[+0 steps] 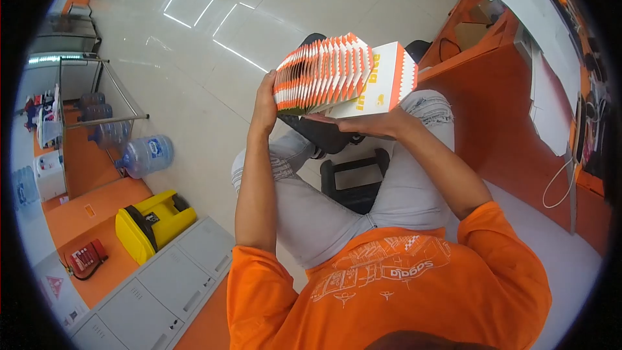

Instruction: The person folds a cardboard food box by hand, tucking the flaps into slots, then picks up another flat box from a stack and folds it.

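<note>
A long stack of orange-and-white paper food cartons [324,74] is held between my two hands above my lap. Its cartons are fanned out in a row of zigzag edges, and the one at the right end shows a white face with yellow lettering. My left hand [264,104] grips the left end of the stack, its fingers mostly hidden behind it. Under the right part lies my right hand [376,123], supporting the cartons from below with its fingers partly covered.
An orange desk [499,97] with papers and a cable stands at right. To the left are water bottles [149,155], a metal-framed rack [123,91], a yellow bin [155,223], grey lockers [162,272] and a red fire extinguisher [87,257]. Tiled floor [194,45] lies ahead.
</note>
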`<control>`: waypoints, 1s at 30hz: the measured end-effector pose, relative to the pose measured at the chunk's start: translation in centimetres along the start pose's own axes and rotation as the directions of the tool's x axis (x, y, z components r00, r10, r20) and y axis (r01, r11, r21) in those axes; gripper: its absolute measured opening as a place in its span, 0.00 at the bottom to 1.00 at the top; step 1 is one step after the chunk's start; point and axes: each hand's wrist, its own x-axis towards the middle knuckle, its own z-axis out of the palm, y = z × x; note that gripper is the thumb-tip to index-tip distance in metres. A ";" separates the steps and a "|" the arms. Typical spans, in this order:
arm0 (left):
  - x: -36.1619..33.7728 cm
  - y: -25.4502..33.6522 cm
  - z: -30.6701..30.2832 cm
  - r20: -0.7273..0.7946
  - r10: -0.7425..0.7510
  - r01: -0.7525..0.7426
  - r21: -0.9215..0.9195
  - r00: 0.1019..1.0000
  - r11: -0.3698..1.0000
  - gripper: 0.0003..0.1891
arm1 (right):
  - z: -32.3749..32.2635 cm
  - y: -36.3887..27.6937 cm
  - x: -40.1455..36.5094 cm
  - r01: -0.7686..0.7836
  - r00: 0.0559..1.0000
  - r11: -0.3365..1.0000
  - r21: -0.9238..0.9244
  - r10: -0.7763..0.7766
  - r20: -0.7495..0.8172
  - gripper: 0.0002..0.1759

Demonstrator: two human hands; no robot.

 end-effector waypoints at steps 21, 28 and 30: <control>-0.9 0.7 0.3 0.011 0.148 -0.146 0.248 0.989 0.958 0.30 | 0.0 1.3 -0.3 -0.306 0.942 0.859 0.411 0.211 0.261 0.39; -0.8 -2.1 0.1 0.037 0.260 -0.259 0.305 0.965 0.916 0.31 | -1.6 2.7 1.2 -0.094 0.848 0.896 0.433 -0.156 0.507 0.51; -0.6 -1.6 1.8 0.080 0.235 -0.245 0.155 0.969 0.957 0.31 | 3.0 6.7 0.7 -0.006 0.999 0.998 -0.065 0.003 -0.039 0.63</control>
